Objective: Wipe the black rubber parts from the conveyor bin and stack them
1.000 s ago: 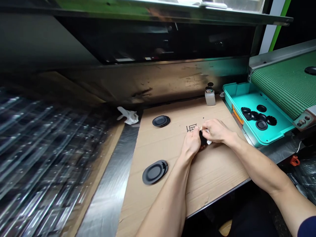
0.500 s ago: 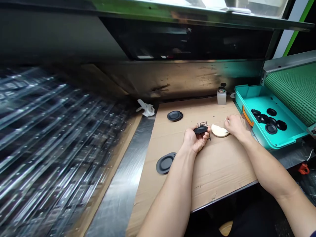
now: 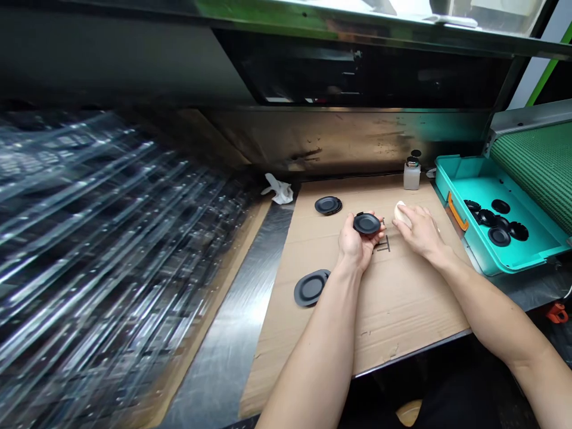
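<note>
My left hand (image 3: 356, 245) cups a round black rubber disc (image 3: 367, 223), which lies face up on the palm and fingers. My right hand (image 3: 419, 230) rests on the cardboard sheet (image 3: 402, 310) with its fingers over a cream-coloured soft pad (image 3: 401, 213), most of which they hide. Two more black discs lie on the cardboard: a small stack (image 3: 328, 205) at the far side and a single disc (image 3: 310, 288) near my left forearm.
A teal tray (image 3: 527, 250) holding several black discs stands right of the cardboard, in front of a green conveyor belt (image 3: 536, 173). A small pump bottle (image 3: 412, 176) stands at the back edge. A crumpled white cloth (image 3: 279, 189) and stacked clear plastic sheets (image 3: 111, 238) lie left.
The black disc now lies flat and face up on my left hand. My right hand has moved onto the cream pad, covering it. The view has shifted, so everything appears further right.
</note>
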### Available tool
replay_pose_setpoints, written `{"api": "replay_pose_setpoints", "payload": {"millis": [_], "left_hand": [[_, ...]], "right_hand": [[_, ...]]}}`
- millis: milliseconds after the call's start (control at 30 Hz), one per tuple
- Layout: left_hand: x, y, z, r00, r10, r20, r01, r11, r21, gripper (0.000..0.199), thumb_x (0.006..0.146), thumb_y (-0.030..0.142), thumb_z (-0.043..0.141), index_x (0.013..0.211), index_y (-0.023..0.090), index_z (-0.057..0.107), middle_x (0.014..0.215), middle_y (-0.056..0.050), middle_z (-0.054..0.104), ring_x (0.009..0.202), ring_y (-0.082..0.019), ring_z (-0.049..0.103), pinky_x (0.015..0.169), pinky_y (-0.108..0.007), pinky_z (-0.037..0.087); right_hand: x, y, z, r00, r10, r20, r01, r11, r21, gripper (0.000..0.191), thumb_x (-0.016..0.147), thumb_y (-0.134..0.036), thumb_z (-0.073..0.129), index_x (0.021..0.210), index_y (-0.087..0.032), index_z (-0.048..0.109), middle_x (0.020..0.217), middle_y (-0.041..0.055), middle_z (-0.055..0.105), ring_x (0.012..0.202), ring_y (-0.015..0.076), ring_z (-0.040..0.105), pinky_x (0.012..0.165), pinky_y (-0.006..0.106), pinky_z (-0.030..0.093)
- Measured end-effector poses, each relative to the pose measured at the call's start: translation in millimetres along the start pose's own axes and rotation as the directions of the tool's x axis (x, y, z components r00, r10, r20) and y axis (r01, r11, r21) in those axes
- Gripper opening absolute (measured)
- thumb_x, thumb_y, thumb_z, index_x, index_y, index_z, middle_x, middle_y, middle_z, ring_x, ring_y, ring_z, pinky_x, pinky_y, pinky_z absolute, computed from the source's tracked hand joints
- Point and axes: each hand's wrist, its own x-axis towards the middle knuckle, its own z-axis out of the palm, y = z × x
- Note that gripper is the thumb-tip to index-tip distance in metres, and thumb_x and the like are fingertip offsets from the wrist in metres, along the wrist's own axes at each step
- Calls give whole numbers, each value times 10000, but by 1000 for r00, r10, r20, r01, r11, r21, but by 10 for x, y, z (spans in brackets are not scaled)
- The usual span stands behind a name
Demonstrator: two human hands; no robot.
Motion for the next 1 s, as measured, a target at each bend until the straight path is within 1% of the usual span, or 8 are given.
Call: {"api": "replay_pose_setpoints", "payload": {"millis": [67,167,267,333,467,633,800,1000], "left_hand": [[1,-81,16,1000,-4,28,4,1000,-3,396,1059,342,328,1025,132,662,847,-86,740,726,-178,707,691,-286,587],[-11,-162,25,990,-79,116,84,996,-36,386,1058,344,349,1018,143,677,981,-114,759,964,-213,732,947,-359,574],[-18,-174,14,979,-99,176,108,993,-42,436,1067,364,303,1064,148,682,1063,-132,759,1079,-239,716,1031,-414,547],[-17,-169,11,981,-101,164,106,994,-23,430,1067,343,303,1100,144,683,1059,-131,760,1099,-241,711,1041,-418,545],[-9,-155,7,986,-125,109,125,992,6,410,1064,332,328,1071,121,680,1055,-147,756,1113,-249,706,1034,-409,549],[0,-68,-27,992,-120,48,120,993,-8,415,1070,340,295,1044,124,648,1078,-166,741,1043,-248,722,854,-360,601],[-25,44,-53,977,-169,132,183,977,-109,509,1056,391,226,1062,108,650,1101,-214,714,994,-269,713,679,-311,585],[-57,116,-73,968,-180,172,212,959,-187,420,1000,273,300,1136,89,652,1130,-222,698,1031,-283,701,725,-349,595]], "right_hand": [[-31,-102,101,999,-22,-39,25,997,78,443,1051,-395,497,1433,-188,588,1334,119,652,1149,263,559,1029,380,427],[-91,-269,187,991,-137,-9,137,988,71,416,1065,-388,456,1422,-238,606,1441,91,591,1143,267,533,1020,403,433],[-104,-328,178,999,-54,-1,54,998,-15,424,1076,-385,409,1429,-251,602,1444,105,583,1143,295,510,997,450,437],[-98,-319,159,1000,-8,15,9,999,-45,429,1079,-382,389,1424,-244,603,1374,112,625,1124,296,513,995,458,438],[-71,-264,166,991,-128,33,130,990,-63,425,1073,-399,404,1435,-265,581,1414,98,598,1187,287,491,1021,431,422],[41,7,132,995,92,24,-89,989,-117,362,1062,-378,431,1272,-212,674,1246,134,670,1133,292,523,984,406,418],[60,162,104,994,107,-13,-108,992,-59,357,1070,-377,421,1255,-191,664,1262,131,670,1154,247,534,1057,377,365],[37,136,135,997,71,-4,-72,997,-36,356,1060,-391,443,1253,-202,674,1254,123,680,1150,248,540,1051,372,370]]}}
